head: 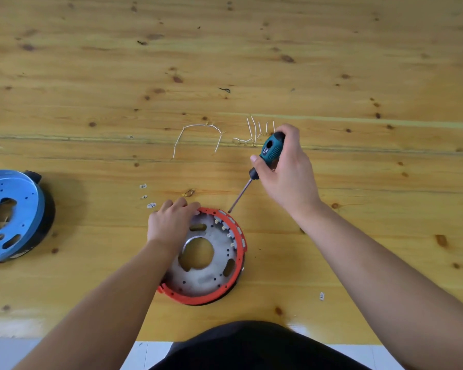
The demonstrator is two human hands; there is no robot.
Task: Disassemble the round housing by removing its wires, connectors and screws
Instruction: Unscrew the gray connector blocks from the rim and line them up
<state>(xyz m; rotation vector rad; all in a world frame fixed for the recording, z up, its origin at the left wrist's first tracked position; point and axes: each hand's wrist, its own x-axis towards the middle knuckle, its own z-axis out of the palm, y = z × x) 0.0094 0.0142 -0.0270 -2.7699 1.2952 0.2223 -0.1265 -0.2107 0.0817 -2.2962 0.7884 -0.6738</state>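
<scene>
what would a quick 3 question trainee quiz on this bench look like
1. True or false: the right hand holds the screwdriver.
2. Where does the left hand rest? A) on the blue housing B) on the red ring of the near housing C) on the bent wires
3. Fill in: the screwdriver tip sits at the ring's ____ edge.

Key: 1 true; 2 B; 3 far

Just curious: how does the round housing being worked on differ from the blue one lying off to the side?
The orange-rimmed housing has a grey metal face; the blue housing has a blue face. The left hand rests on the orange-rimmed one, whereas the blue one lies untouched. Both are round, with a big centre hole.
</scene>
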